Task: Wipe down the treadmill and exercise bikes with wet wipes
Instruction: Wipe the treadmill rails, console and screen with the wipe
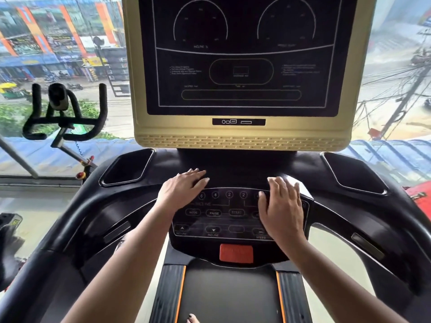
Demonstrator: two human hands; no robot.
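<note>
Setting: gym by a street-facing window.
Treadmill: directly ahead, its control panel under both hands.
Left hand: flat, fingers straight, on the panel's upper left; no wipe shows.
Right hand: flat over the right keys, gripping nothing visible.
Handling: rigid, smooth plastic, probably slick when wet; press lightly.
Around: exercise bike handlebars left, well apart; red stop button risks accidental presses.

Glass window wall, daylight; shop bldgs & utility pole outside.
</note>
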